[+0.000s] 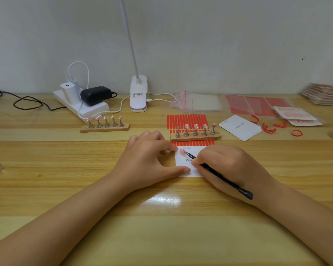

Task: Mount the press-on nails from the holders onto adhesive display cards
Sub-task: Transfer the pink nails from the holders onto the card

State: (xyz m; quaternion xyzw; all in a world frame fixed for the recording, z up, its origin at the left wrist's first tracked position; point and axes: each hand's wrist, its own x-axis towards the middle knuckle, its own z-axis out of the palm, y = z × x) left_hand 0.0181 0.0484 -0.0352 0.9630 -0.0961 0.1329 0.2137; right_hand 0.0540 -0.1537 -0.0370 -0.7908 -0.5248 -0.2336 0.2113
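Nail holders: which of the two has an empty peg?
The right nail holder, just behind the card: its leftmost peg is bare. The left nail holder has nails on all five.

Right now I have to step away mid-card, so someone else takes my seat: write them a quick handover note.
Left hand holds the white card flat at its left edge with fingertip and thumb. Right hand grips the black tweezers, tips at a pink nail on the card's top left corner.
Done: the near holder has its leftmost stand bare.
Left: seat this nail, then four nails on the near holder and five on the far holder. Spare cards lie right of the near holder.
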